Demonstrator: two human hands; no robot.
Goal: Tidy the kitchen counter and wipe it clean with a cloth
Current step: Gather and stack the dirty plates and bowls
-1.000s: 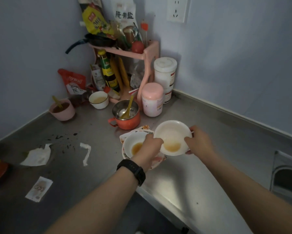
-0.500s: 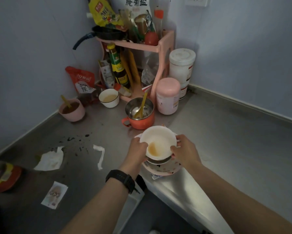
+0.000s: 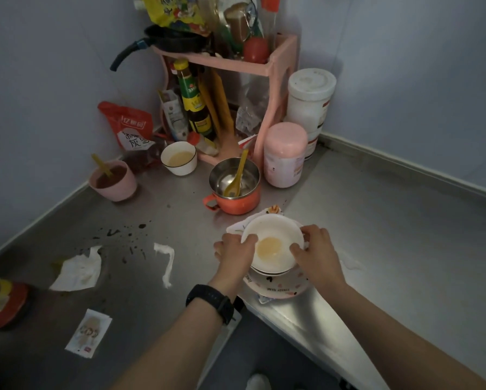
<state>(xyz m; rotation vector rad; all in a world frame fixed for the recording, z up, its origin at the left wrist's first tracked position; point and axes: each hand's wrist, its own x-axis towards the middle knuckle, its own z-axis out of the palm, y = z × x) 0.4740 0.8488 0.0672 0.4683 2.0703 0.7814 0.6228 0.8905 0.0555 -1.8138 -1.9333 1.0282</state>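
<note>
The counter (image 3: 377,220), bare steel, is cluttered. At its front edge a white bowl (image 3: 272,235) with a yellowish puddle in it sits atop a second bowl (image 3: 267,273), both stacked on a patterned plate (image 3: 281,289). The left hand (image 3: 233,253) (a black watch (image 3: 211,302) on its wrist) grips the white bowl's left rim, thumb over the edge; the right hand (image 3: 318,254) pinches the right rim likewise. Just behind stands an orange pot (image 3: 236,204) with a yellow spoon (image 3: 236,178) in it, near a pink jar (image 3: 285,154) beside the corner's pink rack (image 3: 275,80). To the left lie dark spatter (image 3: 123,232), a paper strip (image 3: 166,260), a crumpled tissue (image 3: 77,270) and a sachet (image 3: 88,333), well apart from the stack.
</note>
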